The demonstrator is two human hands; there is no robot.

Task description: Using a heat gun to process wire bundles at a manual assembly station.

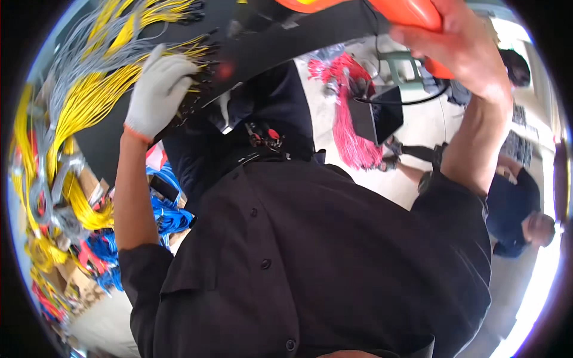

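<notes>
Left hand [156, 95], gloved, 10 o'clock, overlies yellow wires [92, 104] near the black tabletop [256, 56] edge, grip indeterminable; right hand [464, 55], 2 o'clock, grasps orange handheld tool [418, 11]; bare surface between.

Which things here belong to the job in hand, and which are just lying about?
Likely in the job:
orange handheld device, held in the right hand
yellow wires, at the gloved left hand

Apparently just lying about:
pink wire bundle
blue cables

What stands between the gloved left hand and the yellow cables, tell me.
Nothing visible does: the gloved left hand lies right over part of the yellow cables, though its hidden underside leaves actual contact unclear.
</notes>
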